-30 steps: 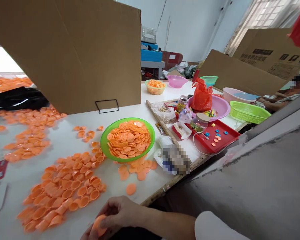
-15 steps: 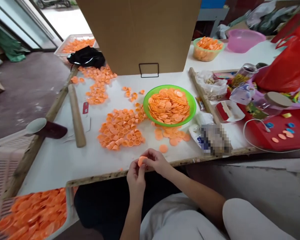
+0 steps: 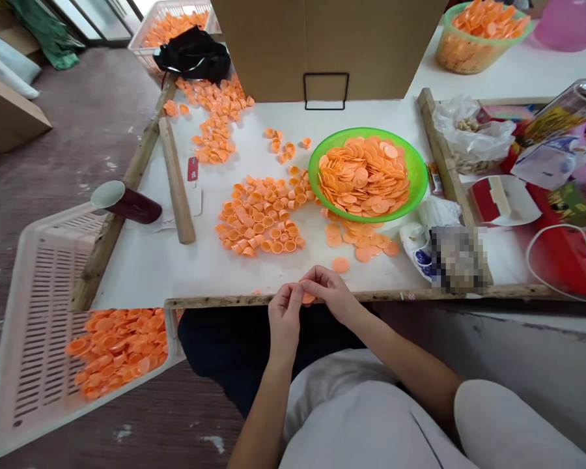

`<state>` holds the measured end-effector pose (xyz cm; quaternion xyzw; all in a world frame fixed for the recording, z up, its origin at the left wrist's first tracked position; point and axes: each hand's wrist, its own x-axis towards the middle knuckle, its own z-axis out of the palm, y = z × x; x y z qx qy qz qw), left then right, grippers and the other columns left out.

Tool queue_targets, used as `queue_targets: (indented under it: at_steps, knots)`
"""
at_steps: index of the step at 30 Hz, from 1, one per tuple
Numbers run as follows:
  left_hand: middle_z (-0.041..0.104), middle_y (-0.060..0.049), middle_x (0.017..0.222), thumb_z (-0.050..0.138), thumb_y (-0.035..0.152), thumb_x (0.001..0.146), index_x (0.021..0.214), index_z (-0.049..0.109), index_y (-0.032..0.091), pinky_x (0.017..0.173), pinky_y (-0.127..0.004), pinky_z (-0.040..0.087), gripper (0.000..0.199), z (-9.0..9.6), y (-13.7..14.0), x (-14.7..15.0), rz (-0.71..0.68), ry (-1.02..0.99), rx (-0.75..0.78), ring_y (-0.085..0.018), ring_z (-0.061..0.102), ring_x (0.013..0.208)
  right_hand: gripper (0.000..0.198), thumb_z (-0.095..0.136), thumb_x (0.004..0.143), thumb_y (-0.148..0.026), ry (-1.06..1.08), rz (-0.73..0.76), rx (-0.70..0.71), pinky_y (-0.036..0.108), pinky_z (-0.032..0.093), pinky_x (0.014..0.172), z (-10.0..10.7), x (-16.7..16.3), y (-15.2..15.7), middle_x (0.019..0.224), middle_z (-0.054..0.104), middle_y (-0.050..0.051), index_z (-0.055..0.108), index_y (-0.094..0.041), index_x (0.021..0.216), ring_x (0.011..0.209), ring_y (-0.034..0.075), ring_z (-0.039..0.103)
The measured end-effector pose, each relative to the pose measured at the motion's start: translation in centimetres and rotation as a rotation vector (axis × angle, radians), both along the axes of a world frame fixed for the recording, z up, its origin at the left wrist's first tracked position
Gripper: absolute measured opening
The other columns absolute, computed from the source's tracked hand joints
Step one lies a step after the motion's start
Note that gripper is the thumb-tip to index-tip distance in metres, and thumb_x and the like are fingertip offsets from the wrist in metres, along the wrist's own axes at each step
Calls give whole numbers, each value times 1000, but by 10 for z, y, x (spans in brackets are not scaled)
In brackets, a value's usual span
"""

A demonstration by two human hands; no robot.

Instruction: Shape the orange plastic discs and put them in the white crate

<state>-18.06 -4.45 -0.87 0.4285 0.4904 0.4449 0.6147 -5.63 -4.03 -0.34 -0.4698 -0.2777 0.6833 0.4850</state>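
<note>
Both hands meet at the table's front edge, pinching a small orange plastic piece (image 3: 308, 298) between their fingertips. My left hand (image 3: 285, 316) is closed on its left side, and my right hand (image 3: 331, 293) grips it from the right. Fingers cover most of the piece, so its full shape is hidden. Just beyond the hands lies a loose orange disc (image 3: 340, 264). A spread of small orange cups (image 3: 258, 218) covers the middle of the table. To their right, a green bowl (image 3: 319, 189) is heaped with flat orange discs (image 3: 364, 172), and more discs lie below its rim.
A wooden stick (image 3: 176, 185) and a dark red mug (image 3: 134, 203) lie at left. Below them stands a white crate (image 3: 34, 339) of orange pieces. A cardboard box (image 3: 317, 45) blocks the back. Clutter and a red tray (image 3: 566, 260) fill the right side.
The head view has shifted downward and left, so the table appears higher and further right. Both hands stay together on the orange piece, which is now more covered by fingers.
</note>
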Motion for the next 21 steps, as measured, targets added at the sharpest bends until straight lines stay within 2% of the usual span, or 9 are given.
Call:
queue_targets:
  at_steps: [4, 9, 12, 15, 17, 21]
  knots:
    - [55, 1, 69, 60, 39, 87, 76, 61, 14, 62, -21, 41, 27, -7, -1, 0, 44, -49, -37, -11, 50, 66, 41, 73, 70, -52, -30, 51, -26, 24, 49, 62, 2, 0, 3, 71, 56, -3, 54, -17, 80, 64, 10, 54]
    - [53, 2, 68, 64, 42, 83, 73, 59, 14, 62, -20, 41, 30, -9, 1, 0, 139, -75, -63, -10, 48, 63, 41, 77, 68, -43, -137, 130, 118, 27, 51, 72, 1, 0, 4, 87, 61, 0, 57, -18, 94, 77, 12, 58]
    - [54, 1, 70, 64, 42, 83, 75, 60, 14, 63, -21, 42, 29, -10, 1, 0, 159, -106, -60, -10, 50, 65, 36, 76, 69, -36, -294, 86, 195, 27, 49, 69, -3, -3, 3, 85, 61, 0, 58, -18, 94, 75, 12, 57]
    - [58, 0, 72, 63, 43, 84, 80, 62, 15, 63, -21, 43, 28, -12, 3, -2, 135, -94, -53, -11, 53, 67, 33, 75, 69, -36, -387, 55, 205, 26, 47, 67, -2, -5, 3, 82, 61, 0, 58, -18, 91, 73, 12, 55]
    - [61, -2, 76, 62, 45, 84, 82, 63, 15, 63, -22, 44, 30, -12, 3, -6, 97, -29, -42, -13, 56, 70, 37, 76, 68, -40, -339, 95, 179, 26, 48, 68, 1, -3, 4, 83, 61, 0, 57, -18, 90, 74, 13, 56]
    - [65, -6, 91, 58, 44, 87, 91, 66, 13, 69, -26, 49, 32, -7, 0, -11, 66, 149, -4, -17, 60, 82, 42, 74, 69, -51, -96, 162, 80, 28, 51, 71, 1, 6, 6, 82, 60, -1, 56, -19, 88, 73, 12, 58]
